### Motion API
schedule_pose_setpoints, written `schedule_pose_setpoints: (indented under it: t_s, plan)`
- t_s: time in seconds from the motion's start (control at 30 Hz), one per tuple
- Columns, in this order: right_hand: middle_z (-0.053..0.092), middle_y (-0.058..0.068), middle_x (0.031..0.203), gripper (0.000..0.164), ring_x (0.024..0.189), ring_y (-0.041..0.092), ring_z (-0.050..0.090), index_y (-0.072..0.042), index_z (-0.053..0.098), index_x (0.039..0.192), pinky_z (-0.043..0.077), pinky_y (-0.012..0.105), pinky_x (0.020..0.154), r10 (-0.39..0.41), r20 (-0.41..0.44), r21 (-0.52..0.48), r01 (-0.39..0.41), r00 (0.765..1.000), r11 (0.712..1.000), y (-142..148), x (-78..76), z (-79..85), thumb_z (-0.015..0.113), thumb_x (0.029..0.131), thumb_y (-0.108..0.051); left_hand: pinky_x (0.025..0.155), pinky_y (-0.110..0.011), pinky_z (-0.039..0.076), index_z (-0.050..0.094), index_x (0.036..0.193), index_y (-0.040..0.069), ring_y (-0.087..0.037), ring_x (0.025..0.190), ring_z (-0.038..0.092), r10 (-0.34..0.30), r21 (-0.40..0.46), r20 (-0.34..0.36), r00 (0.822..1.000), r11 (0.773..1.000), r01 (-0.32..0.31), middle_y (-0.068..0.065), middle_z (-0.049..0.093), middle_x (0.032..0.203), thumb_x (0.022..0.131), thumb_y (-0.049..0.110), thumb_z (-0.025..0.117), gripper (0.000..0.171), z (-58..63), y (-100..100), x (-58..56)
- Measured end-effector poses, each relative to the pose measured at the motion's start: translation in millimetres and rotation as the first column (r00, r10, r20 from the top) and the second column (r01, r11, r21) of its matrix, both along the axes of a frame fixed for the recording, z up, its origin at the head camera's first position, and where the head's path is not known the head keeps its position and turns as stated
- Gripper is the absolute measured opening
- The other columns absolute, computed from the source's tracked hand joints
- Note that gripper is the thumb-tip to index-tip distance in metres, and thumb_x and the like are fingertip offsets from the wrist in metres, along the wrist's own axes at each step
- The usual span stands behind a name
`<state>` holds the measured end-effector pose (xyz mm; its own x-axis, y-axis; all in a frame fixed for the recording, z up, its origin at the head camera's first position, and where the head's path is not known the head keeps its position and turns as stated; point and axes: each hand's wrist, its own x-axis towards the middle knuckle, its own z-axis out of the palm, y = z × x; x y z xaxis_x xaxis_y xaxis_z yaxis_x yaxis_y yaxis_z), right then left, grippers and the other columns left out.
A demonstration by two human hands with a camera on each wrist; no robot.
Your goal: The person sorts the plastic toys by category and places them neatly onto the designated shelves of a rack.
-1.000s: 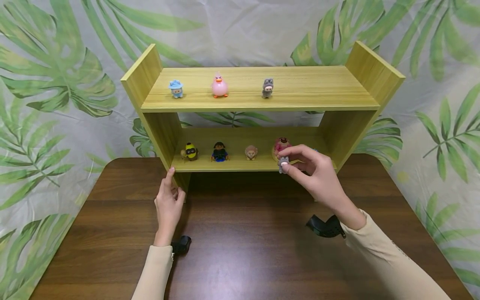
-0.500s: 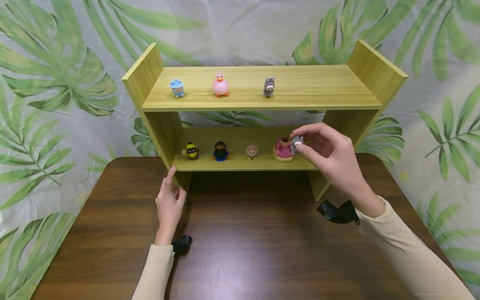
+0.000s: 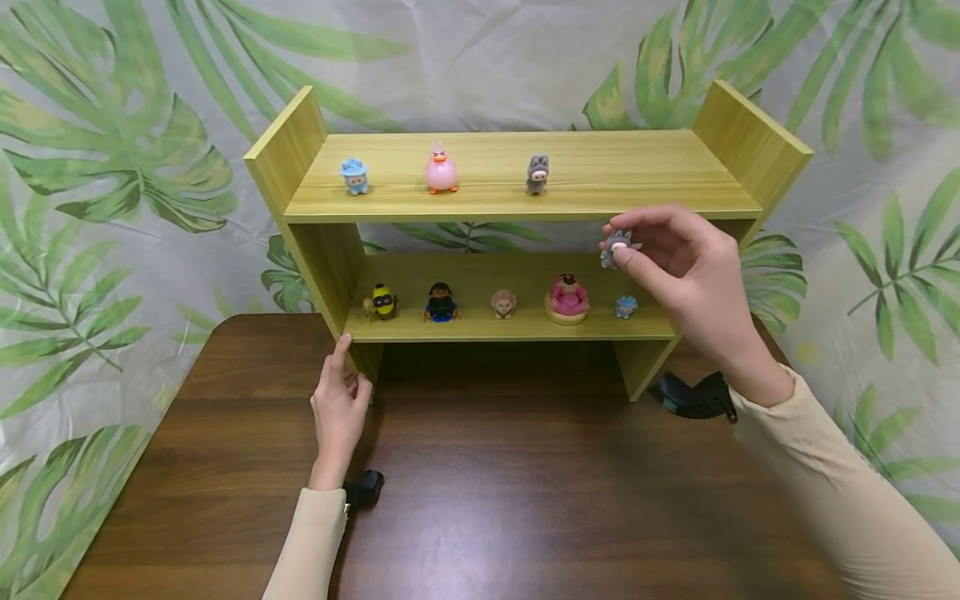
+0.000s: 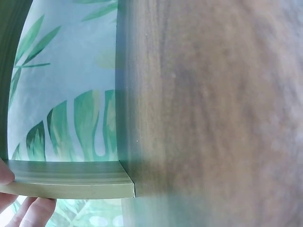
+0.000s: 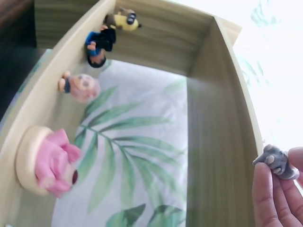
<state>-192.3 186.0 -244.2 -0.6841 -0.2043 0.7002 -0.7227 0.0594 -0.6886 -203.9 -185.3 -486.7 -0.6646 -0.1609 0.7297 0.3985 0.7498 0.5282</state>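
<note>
A small grey figurine with upright ears [image 3: 617,248] is pinched between the thumb and fingers of my right hand [image 3: 697,279]. It hovers just below the top board's front edge, right of centre. The right wrist view shows the same grey figurine [image 5: 277,162] at the fingertips, beside the board's edge. A similar grey figurine [image 3: 537,175] stands on the top board. My left hand [image 3: 341,408] holds the lower left side of the wooden shelf [image 3: 480,218]. Its fingers [image 4: 40,211] lie on both faces of the side panel [image 4: 71,190] in the left wrist view.
A blue-hatted figurine [image 3: 354,177] and a pink duck [image 3: 441,171] share the top board. Below stand a yellow figure [image 3: 384,302], a dark-haired one [image 3: 440,302], a pale fuzzy one [image 3: 503,304], a pink bear [image 3: 567,298] and a small blue figurine [image 3: 626,307].
My right hand has carried the grey figurine up and to the right, from in front of the lower board to near the top board's edge, uncovering the pink bear and blue figurine. My left hand stays put.
</note>
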Motion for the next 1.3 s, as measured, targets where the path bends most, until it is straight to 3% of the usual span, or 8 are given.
schedule_pose_setpoints:
  t_s: [0.23,0.43,0.57,0.8,1.03,1.3]
  plan:
    - [0.066,0.018,0.096,0.021,0.086,0.022,0.063,0.013,0.063,0.105,0.052,0.023,0.074,-0.03,-0.045,-0.009,0.029,0.999,1.0,2.7,-4.9,14.0,0.061,0.084,0.014,0.049,-0.04,0.046,0.033,0.144,0.031,-0.022,0.059,0.05,0.003,-0.006,0.004,1.0,1.0,-0.003,-0.014,0.048,0.085,0.081,-0.013,0.054,0.08,0.7,-0.9,0.6]
    - [0.066,0.018,0.095,0.021,0.084,0.022,0.063,0.013,0.064,0.104,0.052,0.022,0.072,-0.055,-0.065,-0.044,0.052,0.996,0.998,3.8,-12.9,25.3,0.063,0.083,0.013,0.048,-0.039,0.042,0.032,0.145,0.031,-0.021,0.058,0.048,0.001,-0.004,-0.001,1.0,1.0,-0.001,-0.014,0.048,0.084,0.079,-0.014,0.054,0.082,0.7,-1.2,0.2]
    - [0.065,0.018,0.097,0.02,0.083,0.021,0.063,0.011,0.064,0.105,0.052,0.022,0.073,-0.096,-0.095,0.0,0.096,0.991,0.995,6.3,-19.0,30.4,0.064,0.084,0.009,0.048,-0.038,0.042,0.032,0.145,0.031,-0.02,0.058,0.047,-0.003,-0.002,-0.001,1.0,1.0,0.003,-0.014,0.048,0.084,0.08,-0.014,0.054,0.083,1.0,-1.1,-0.1]
    - [0.065,0.013,0.098,0.021,0.082,0.019,0.061,0.006,0.066,0.105,0.051,0.02,0.073,-0.115,-0.007,-0.003,0.115,0.993,0.993,9.4,-28.7,36.7,0.065,0.084,0.008,0.048,-0.037,0.042,0.032,0.145,0.032,-0.019,0.057,0.045,-0.003,-0.005,0.008,1.0,1.0,0.003,-0.014,0.047,0.084,0.081,-0.015,0.055,0.082,0.4,-0.2,0.7]
    - [0.065,0.007,0.099,0.021,0.084,0.012,0.061,0.0,0.067,0.106,0.049,0.018,0.072,-0.253,-0.013,0.151,0.252,0.967,0.956,9.2,-35.5,44.7,0.063,0.086,0.007,0.048,-0.036,0.041,0.033,0.144,0.032,-0.018,0.057,0.044,0.001,-0.005,-0.001,1.0,1.0,-0.001,-0.013,0.047,0.084,0.08,-0.016,0.055,0.083,0.2,-0.4,-0.2]
    - [0.064,0.005,0.1,0.02,0.086,0.011,0.062,-0.002,0.066,0.107,0.05,0.018,0.074,-0.293,-0.013,0.234,0.288,0.956,0.929,8.0,-40.4,49.7,0.063,0.087,0.003,0.048,-0.036,0.039,0.033,0.144,0.031,-0.018,0.057,0.044,-0.001,0.002,-0.001,1.0,1.0,0.001,-0.013,0.046,0.082,0.081,-0.014,0.055,0.081,1.5,0.8,0.6]
